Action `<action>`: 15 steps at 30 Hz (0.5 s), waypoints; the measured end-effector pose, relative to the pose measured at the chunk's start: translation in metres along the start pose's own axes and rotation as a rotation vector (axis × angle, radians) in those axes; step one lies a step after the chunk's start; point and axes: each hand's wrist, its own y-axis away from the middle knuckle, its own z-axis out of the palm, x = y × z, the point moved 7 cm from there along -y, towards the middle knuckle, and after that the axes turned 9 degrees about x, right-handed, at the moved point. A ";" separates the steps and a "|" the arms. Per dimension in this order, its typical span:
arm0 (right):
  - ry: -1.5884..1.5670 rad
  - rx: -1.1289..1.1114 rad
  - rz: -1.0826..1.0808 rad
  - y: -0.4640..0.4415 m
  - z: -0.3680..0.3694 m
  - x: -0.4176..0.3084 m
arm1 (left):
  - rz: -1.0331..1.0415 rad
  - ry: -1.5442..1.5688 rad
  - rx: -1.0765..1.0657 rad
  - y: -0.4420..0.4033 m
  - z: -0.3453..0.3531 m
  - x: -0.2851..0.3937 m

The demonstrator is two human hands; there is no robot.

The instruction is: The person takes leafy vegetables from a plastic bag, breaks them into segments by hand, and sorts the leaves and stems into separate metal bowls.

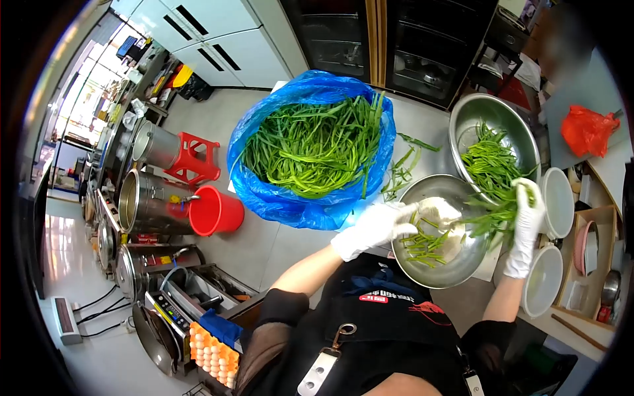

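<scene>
My right hand (525,221), in a white glove, is closed round a bunch of leafy greens (494,221) over the right rim of the near steel bowl (456,267). Short cut stems (422,245) lie in that bowl. My left hand (380,230), also gloved, is at the bowl's left rim; its fingers are closed together, and anything in them is too small to make out. Behind, a larger steel bowl (481,109) holds more greens (489,162). A blue plastic bag (317,82) full of long green leaves (310,145) stands open to the left.
Loose leaves (401,173) lie between bag and bowls. White tubs (556,204) and a red plastic bag (588,131) are at the right. A red bucket (215,211), red stool (195,158), steel pots (142,201) and an egg tray (212,356) are at the left.
</scene>
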 end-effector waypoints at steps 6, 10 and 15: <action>-0.378 0.008 0.201 -0.001 -0.026 0.060 | -0.376 -0.454 0.473 0.007 -0.175 -0.090; -0.439 -0.011 0.261 0.011 -0.003 0.065 | -0.319 -0.682 0.203 0.025 -0.212 -0.195; -0.556 -0.142 0.352 0.022 0.034 0.048 | -0.161 -0.852 -0.008 0.022 -0.200 -0.232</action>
